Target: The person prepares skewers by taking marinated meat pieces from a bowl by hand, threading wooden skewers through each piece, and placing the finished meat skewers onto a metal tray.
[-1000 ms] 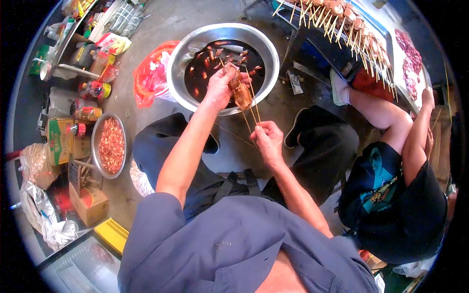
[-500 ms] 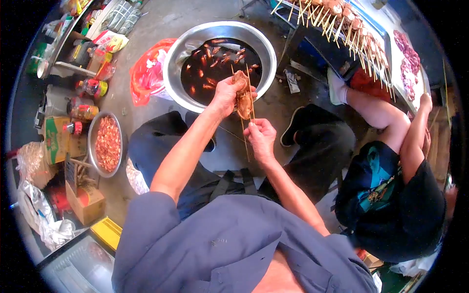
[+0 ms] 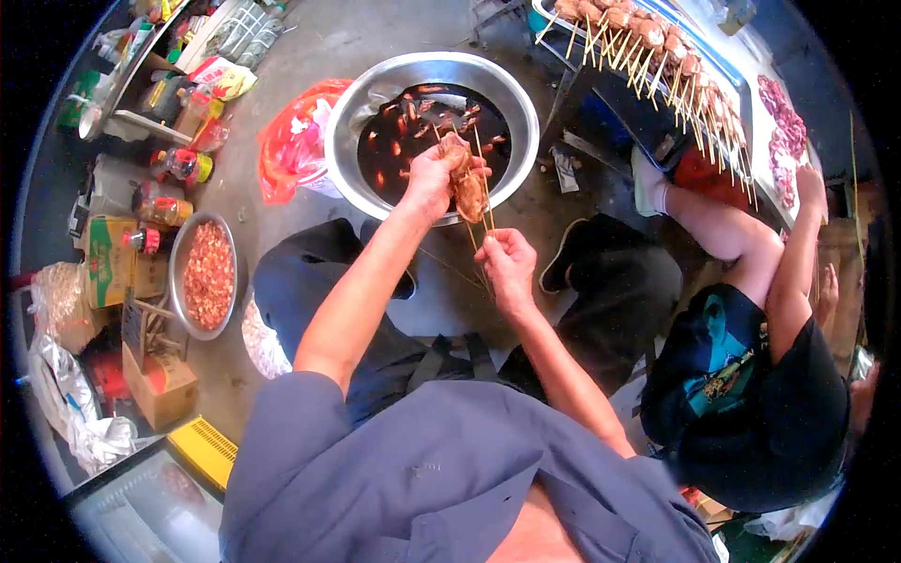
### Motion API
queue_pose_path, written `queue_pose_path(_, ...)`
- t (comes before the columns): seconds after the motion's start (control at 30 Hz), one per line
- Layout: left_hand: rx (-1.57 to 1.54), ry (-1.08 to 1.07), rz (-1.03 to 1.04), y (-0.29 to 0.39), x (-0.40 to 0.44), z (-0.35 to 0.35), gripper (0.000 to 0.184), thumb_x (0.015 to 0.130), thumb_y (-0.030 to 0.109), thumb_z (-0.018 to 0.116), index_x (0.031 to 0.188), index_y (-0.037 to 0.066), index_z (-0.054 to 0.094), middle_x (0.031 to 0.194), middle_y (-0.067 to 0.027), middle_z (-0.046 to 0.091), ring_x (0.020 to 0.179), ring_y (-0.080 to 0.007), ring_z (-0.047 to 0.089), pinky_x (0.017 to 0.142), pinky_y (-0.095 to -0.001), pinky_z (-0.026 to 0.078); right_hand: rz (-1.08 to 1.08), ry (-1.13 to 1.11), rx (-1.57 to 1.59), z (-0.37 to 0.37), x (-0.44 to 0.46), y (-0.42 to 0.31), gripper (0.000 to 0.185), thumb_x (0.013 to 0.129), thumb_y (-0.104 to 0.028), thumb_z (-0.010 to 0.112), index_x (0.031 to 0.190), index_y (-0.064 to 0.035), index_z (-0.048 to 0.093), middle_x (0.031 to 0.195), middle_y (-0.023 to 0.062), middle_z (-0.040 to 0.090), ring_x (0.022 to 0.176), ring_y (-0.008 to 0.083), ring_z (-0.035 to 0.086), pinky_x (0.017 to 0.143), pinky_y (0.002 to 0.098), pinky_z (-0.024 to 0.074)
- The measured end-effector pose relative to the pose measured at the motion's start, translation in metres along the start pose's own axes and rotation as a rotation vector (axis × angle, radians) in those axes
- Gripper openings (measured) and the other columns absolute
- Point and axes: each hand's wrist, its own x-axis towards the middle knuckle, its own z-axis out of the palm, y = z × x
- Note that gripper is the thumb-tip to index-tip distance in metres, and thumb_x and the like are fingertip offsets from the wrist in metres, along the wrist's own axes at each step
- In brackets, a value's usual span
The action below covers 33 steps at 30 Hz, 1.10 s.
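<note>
Meat (image 3: pixel 472 199), still clasped in left hand (image 3: pixel 430 184), with skewers (image 3: pixel 479 142) still pinched in right hand (image 3: pixel 510 268), barely shifted just now, so apparently still mid-skewering.

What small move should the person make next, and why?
Probably a slight push of the sticks toward the basin by the right hand, while the left hand steadies the meat: the right hand pinches the sticks on the near side of the meat, which the left hand grips.
</note>
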Motion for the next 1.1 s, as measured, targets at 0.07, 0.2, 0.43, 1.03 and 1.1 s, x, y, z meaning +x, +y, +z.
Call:
queue_pose_path(0.07, 0.033, 0.044, -0.052, -0.004, -0.006, 0.005, 0.015, 0.093, 0.01, 0.049, 0.104, 0.001, 0.05, 0.09, -0.0192, 0.064, 0.081, -0.0337, 0.066, 0.076, -0.0458, 0.055, 0.006, 0.013, -0.012, 0.002, -0.002, 0.007, 0.014, 0.09, -0.013, 0.056, 0.093, 0.0001, 0.057, 0.067, 0.0031, 0.061, 0.053, 0.0065, 0.049, 0.047, 0.0216, 0.0386)
queue_pose_path(0.2, 0.07, 0.024, -0.088, -0.012, -0.007, 0.005, 0.016, 0.094, 0.011, 0.049, 0.106, 0.001, 0.049, 0.092, -0.0195, 0.064, 0.082, -0.0335, 0.066, 0.076, -0.0444, 0.055, 0.021, 0.02, 0.043, 0.004, -0.001, 0.01, 0.014, 0.089, -0.013, 0.056, 0.094, -0.0005, 0.057, 0.067, 0.0031, 0.061, 0.052, 0.0066, 0.049, 0.047, 0.0221, 0.0389)
queue_pose_path(0.43, 0.189, -0.091, -0.102, 0.004, -0.017, 0.025, 0.023, 0.092, 0.016, 0.054, 0.109, 0.0, 0.051, 0.098, -0.0167, 0.064, 0.087, -0.0289, 0.066, 0.078, -0.0432, 0.055, -0.011, 0.005, 0.11, 0.004, 0.007, -0.001, 0.014, 0.09, -0.015, 0.054, 0.097, -0.0023, 0.056, 0.07, 0.0045, 0.062, 0.053, 0.0085, 0.05, 0.048, 0.0237, 0.0415)
queue_pose_path(1.03, 1.337, -0.191, 0.61, 0.17, 0.055, 0.247, 0.029, 0.082, 0.007, 0.053, 0.111, 0.003, 0.059, 0.076, -0.0081, 0.063, 0.052, -0.0114, 0.059, 0.045, -0.0238, 0.045, 0.086, -0.109, 0.225, -0.003, -0.027, -0.008, 0.018, 0.091, -0.02, 0.054, 0.095, -0.003, 0.057, 0.07, 0.0047, 0.063, 0.049, 0.0076, 0.05, 0.044, 0.0233, 0.0393)
queue_pose_path(1.1, 1.7, -0.076, 0.841, 0.161, 0.089, 0.281, 0.033, 0.086, 0.026, 0.053, 0.113, 0.007, 0.058, 0.092, -0.0183, 0.066, 0.092, -0.0287, 0.065, 0.074, -0.0387, 0.052, 0.111, -0.095, 0.216, -0.004, -0.025, -0.007, 0.017, 0.091, -0.02, 0.054, 0.095, -0.0031, 0.057, 0.069, 0.0046, 0.063, 0.048, 0.0078, 0.05, 0.043, 0.0235, 0.0392)
